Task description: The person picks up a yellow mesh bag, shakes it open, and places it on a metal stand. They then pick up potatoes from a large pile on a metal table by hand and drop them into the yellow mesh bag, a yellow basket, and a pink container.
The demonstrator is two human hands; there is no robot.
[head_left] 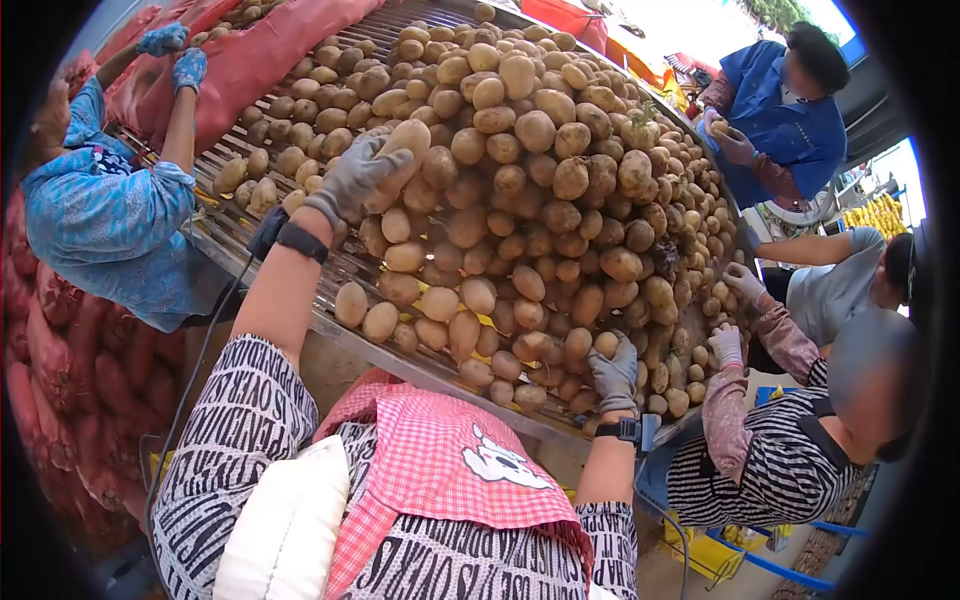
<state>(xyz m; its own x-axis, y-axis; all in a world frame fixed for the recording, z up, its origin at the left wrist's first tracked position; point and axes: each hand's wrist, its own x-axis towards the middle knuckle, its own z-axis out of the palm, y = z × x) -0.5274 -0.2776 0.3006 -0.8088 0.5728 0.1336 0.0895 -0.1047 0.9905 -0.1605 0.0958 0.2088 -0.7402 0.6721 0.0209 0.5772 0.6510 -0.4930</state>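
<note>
My left hand (352,178), in a grey glove, is closed around a large potato (408,142) above the left side of the heap. My right hand (614,376), gloved the same way, is at the near edge with its fingers curled about a small potato (606,345). Between and beyond both hands rises a big heap of potatoes (535,130), some dusted with dark soil. Beneath them a slatted metal table (222,238) shows at the left. Several looser potatoes (380,322) lie along the near edge between my arms.
At left, a person in a blue patterned smock (110,235) handles a red mesh sack (240,70). Stacked red sacks (75,385) are below. A person in a blue vest (785,120) holds a potato at far right; a person in stripes (765,450) reaches in nearer.
</note>
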